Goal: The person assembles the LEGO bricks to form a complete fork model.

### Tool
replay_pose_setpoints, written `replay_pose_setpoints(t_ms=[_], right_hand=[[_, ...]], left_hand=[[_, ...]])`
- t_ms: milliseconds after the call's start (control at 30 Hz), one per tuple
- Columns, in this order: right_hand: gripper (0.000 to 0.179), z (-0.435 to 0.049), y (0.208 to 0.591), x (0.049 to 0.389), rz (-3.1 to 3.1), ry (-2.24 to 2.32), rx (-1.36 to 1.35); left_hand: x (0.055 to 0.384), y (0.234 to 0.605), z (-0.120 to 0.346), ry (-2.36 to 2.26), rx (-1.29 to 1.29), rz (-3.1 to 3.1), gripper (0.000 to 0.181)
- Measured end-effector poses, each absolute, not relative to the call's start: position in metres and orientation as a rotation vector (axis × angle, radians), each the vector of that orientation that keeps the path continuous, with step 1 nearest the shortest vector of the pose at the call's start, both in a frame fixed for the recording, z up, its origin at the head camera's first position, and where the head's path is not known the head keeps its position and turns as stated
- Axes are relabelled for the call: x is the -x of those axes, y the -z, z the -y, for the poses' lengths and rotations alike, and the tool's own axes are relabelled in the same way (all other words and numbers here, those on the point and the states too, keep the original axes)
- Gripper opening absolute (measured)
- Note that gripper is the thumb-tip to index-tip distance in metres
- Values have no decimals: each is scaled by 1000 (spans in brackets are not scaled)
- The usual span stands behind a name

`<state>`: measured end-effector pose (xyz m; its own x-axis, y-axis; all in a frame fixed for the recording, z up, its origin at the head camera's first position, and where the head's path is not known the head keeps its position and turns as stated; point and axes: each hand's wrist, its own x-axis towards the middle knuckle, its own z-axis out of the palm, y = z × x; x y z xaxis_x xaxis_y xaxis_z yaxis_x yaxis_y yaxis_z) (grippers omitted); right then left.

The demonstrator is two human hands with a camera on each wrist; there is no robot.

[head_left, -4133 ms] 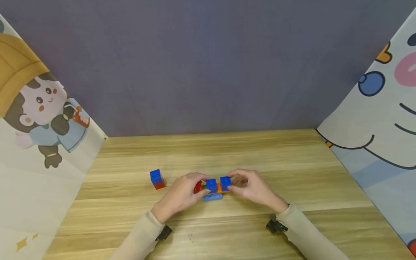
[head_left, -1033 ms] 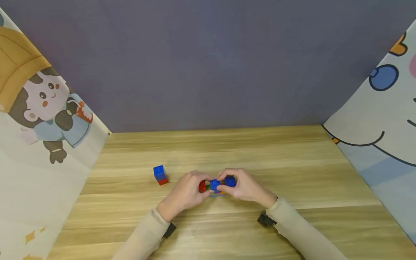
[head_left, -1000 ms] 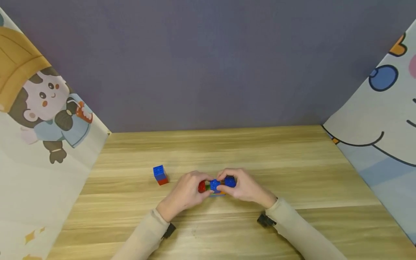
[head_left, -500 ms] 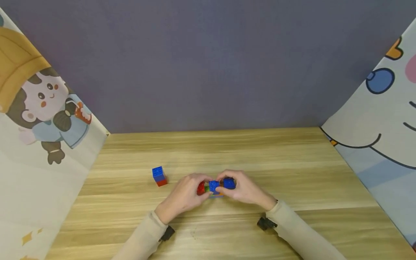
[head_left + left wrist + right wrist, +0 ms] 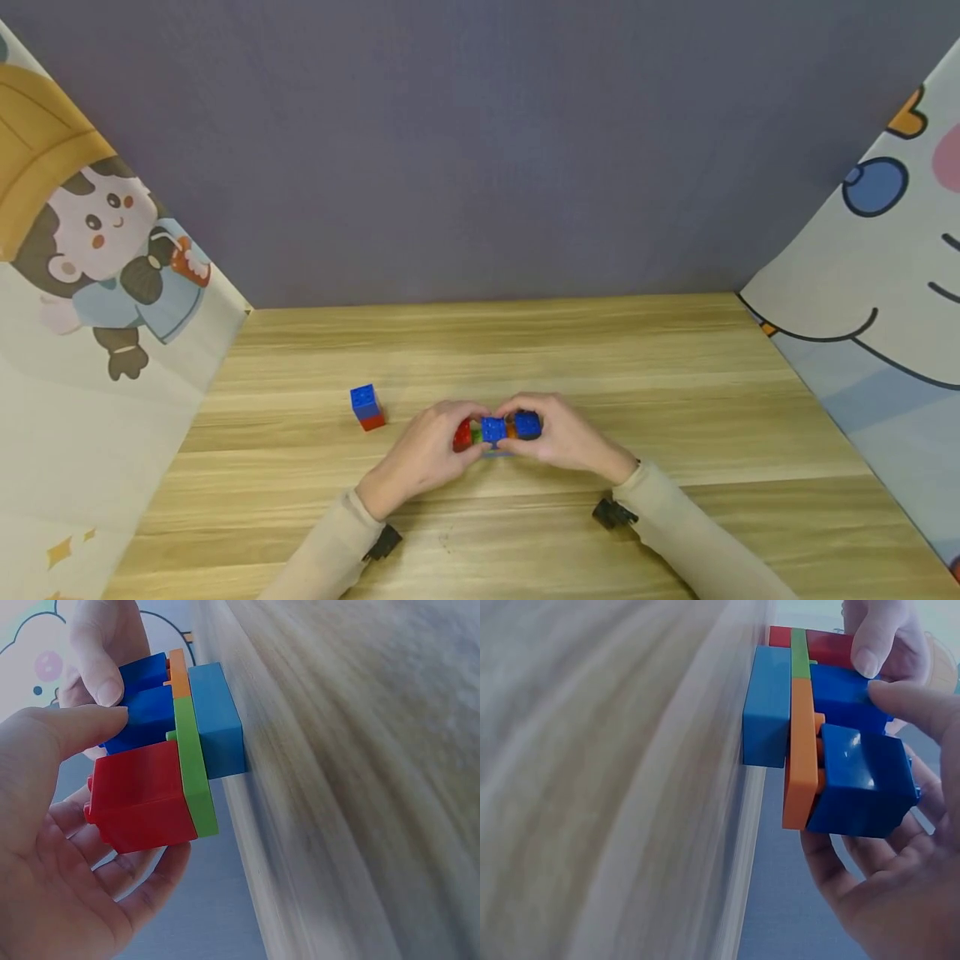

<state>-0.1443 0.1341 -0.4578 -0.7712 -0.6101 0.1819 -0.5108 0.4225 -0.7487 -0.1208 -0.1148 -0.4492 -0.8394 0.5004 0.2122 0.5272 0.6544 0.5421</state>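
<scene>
My left hand (image 5: 423, 450) and right hand (image 5: 566, 437) meet over a small toy-brick build, both pinching its middle blue brick (image 5: 493, 429) between thumb and fingers at front and back. A red brick (image 5: 142, 795) sits on a green plate (image 5: 193, 769) inside the curve of my left hand. Within the right hand's curve, another blue brick (image 5: 864, 780) stands on an orange plate (image 5: 802, 757), with a gap and studs showing between them. Under both plates, a light blue brick (image 5: 217, 724) spans their joint, close to the tabletop.
A blue brick stacked on a red one, a small tower (image 5: 367, 407), stands to the left of my hands on the wooden table (image 5: 480, 350). A grey panel (image 5: 480, 167) rises behind the table, and printed cartoon walls flank both sides.
Compared with four seconds ago, my right hand has shifted left from the right-hand blue brick to the middle one. Over the last second the hands and build stay almost still.
</scene>
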Motion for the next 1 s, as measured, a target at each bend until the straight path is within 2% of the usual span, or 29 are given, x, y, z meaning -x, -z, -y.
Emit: replay_pose_setpoints(t_ms=[633, 1000], right_hand=[[32, -137, 455, 144, -2575, 1312, 901], [32, -148, 459, 150, -2596, 1381, 845]], left_hand=[[117, 443, 127, 991, 801, 2754, 30], [115, 444, 139, 1044, 763, 2626, 19]])
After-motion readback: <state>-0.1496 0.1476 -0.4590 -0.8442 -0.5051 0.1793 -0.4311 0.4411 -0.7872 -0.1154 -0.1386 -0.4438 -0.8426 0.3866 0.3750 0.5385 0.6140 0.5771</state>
